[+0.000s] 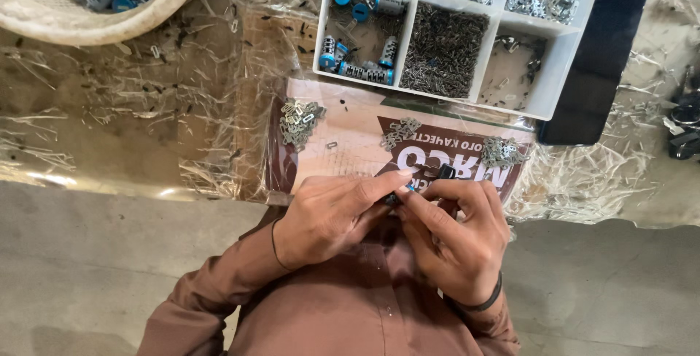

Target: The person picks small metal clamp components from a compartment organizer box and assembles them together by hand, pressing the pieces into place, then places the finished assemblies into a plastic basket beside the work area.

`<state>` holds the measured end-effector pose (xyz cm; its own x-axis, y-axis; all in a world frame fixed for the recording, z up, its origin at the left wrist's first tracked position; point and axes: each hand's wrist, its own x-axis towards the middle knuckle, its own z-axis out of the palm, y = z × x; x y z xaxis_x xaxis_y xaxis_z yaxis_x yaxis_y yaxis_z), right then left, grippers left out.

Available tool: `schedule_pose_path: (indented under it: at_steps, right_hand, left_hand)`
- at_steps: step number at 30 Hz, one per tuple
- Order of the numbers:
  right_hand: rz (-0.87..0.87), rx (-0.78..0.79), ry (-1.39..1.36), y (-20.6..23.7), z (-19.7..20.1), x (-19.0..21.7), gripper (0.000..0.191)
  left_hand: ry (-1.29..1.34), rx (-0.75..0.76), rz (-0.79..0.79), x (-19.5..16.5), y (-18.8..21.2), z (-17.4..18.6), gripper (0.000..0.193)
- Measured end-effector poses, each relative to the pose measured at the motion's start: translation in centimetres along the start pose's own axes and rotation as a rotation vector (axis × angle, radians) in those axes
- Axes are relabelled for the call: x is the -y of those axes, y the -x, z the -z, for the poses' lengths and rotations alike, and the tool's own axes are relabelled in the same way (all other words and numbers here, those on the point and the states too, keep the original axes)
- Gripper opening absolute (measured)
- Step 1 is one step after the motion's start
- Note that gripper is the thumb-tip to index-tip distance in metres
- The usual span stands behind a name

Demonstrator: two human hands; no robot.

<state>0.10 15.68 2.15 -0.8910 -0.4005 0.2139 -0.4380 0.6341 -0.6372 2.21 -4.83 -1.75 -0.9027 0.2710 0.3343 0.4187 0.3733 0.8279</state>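
Note:
My left hand and my right hand meet close to my chest, both pinching one small dark cylinder with a blue end. Most of that part is hidden by my fingers. Just beyond my hands lies a printed brown and white card under clear plastic. Three little heaps of small flat metal pieces rest on it: one at the left, one in the middle and one at the right.
A white compartment tray stands behind the card, holding blue-ended cylinders, fine metal pins and small metal bits. A dark flat slab lies right of it. A pale basket with more cylinders sits far left. Crinkled plastic sheet covers the bench.

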Motion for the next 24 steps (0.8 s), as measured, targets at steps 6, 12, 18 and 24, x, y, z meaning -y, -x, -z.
schedule_pose_path:
  at_steps: [6,12,18,24]
  right_hand:
    - [0.006,0.042,0.022,-0.1,0.4,0.1,0.04]
    - [0.011,0.04,0.041,-0.2,0.4,0.3,0.038]
    - [0.022,0.001,0.059,0.5,0.0,-0.1,0.03]
    - [-0.062,-0.344,-0.009,1.8,-1.5,-1.0,0.013]
  left_hand:
    - [-0.01,-0.003,-0.033,0.2,0.4,-0.4,0.068]
    - [-0.011,-0.004,-0.036,0.4,0.5,-0.7,0.068]
    - [0.02,-0.007,-0.042,0.6,0.7,-0.7,0.068]
    - [0.021,-0.074,0.046,0.8,0.8,0.1,0.061]
